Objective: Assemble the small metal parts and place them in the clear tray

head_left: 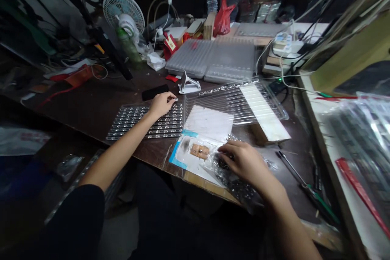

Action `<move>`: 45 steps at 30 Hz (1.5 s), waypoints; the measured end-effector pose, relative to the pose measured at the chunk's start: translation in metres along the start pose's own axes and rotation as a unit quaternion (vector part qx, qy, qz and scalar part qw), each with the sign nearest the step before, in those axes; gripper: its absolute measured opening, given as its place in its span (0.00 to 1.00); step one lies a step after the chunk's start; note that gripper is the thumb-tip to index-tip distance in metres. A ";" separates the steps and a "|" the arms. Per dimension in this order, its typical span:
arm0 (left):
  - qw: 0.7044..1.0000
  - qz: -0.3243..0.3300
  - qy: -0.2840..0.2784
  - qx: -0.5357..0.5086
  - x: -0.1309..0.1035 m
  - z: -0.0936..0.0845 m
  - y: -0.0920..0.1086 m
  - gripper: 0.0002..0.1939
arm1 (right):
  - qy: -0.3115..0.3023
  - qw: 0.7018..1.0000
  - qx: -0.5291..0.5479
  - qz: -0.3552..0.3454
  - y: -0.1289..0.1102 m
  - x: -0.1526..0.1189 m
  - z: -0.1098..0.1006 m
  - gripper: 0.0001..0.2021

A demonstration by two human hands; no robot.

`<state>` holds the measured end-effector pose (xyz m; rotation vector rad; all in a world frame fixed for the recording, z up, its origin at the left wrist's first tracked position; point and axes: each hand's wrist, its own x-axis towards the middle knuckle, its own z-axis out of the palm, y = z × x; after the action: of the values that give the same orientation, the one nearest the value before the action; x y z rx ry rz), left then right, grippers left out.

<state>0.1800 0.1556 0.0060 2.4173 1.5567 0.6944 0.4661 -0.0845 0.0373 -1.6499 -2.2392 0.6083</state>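
My left hand (162, 105) is over the top right corner of a clear tray (146, 122) filled with rows of small shiny metal parts. Its thumb and fingers are pinched together at the tray's edge, on something too small to name. My right hand (243, 160) reaches into a plastic bag of small dark metal pieces (240, 189). The fingertips curl close to the thumb among the pieces, and whatever they grip is hidden. Beside that hand, a small brown block (200, 151) with a round metal piece on it sits on a white board (185, 156) edged with blue tape.
A ribbed clear tray (222, 103) lies behind, with a white strip (263, 111) across it. Farther back are stacked plastic trays (189, 57), a white stand (189, 84), a dark phone-like slab (155, 92) and a fan (123, 12). A green-handled screwdriver (319, 201) lies at the right.
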 end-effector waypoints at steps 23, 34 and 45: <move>0.996 0.084 0.001 -0.035 0.062 0.049 0.080 0.05 | -0.034 0.999 -0.012 -0.022 -0.001 -0.003 0.008 0.06; 0.969 0.072 -0.025 -0.235 -0.087 -0.004 0.117 0.06 | -0.069 0.997 -0.041 0.009 -0.009 -0.003 0.006 0.07; 0.962 0.049 -0.059 -0.262 -0.158 0.011 0.112 0.03 | 0.026 0.995 0.092 -0.013 -0.001 0.007 0.012 0.11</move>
<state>0.2220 -0.0335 -0.0047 2.0974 1.0438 0.8365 0.4570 -0.0800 0.0275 -1.5252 -2.0964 0.7324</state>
